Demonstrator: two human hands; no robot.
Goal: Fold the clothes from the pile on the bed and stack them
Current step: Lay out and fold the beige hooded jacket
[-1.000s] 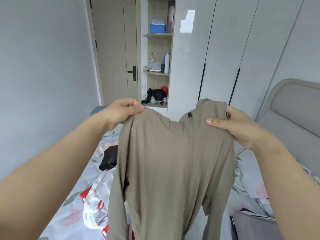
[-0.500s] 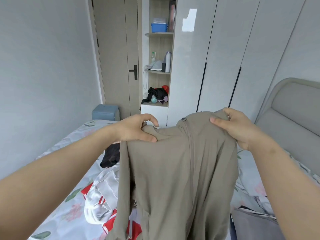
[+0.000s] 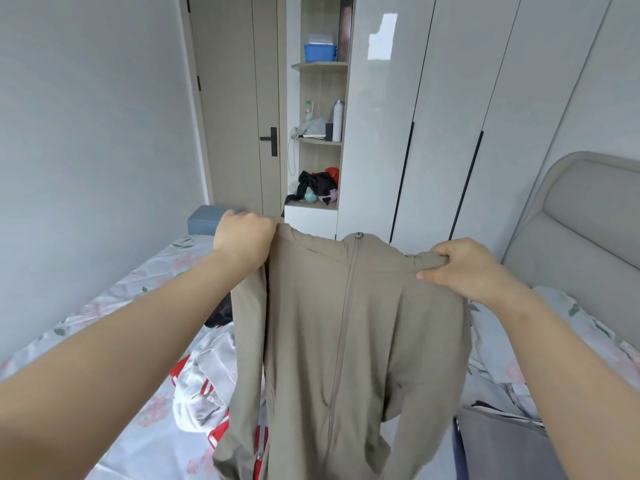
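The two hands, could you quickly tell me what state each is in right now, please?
Left hand: closed, gripping one shoulder of the beige zip jacket.
Right hand: closed, pinching the jacket's other shoulder.

Both bare forearms stretched forward, left hand [image 3: 244, 242] fisted round one shoulder of the taupe jacket [image 3: 311, 323], right hand [image 3: 467, 268] pinching the other shoulder, thumb in front, fingers [image 3: 446, 249] curled over the top
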